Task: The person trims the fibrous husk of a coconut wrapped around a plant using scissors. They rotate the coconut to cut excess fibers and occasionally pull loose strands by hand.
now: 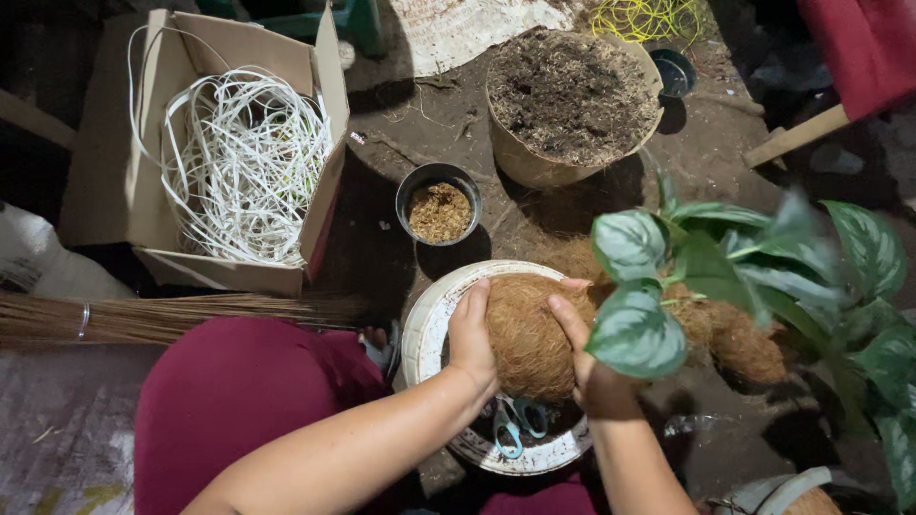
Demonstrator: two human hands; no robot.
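A round ball of brown coconut fibre rests over a white round tray. My left hand presses against its left side. My right hand cups its right side, fingers spread over the top. Both hands grip the ball. A plant with green and silver leaves rises from the ball's right side and hides part of my right hand. Light blue scissors lie on the tray below the ball.
An open cardboard box holds white plastic strips. A small metal bowl of brown husk sits above the tray, a large tub of soil beyond it. A broom of thin sticks lies at left. More fibre lies at right.
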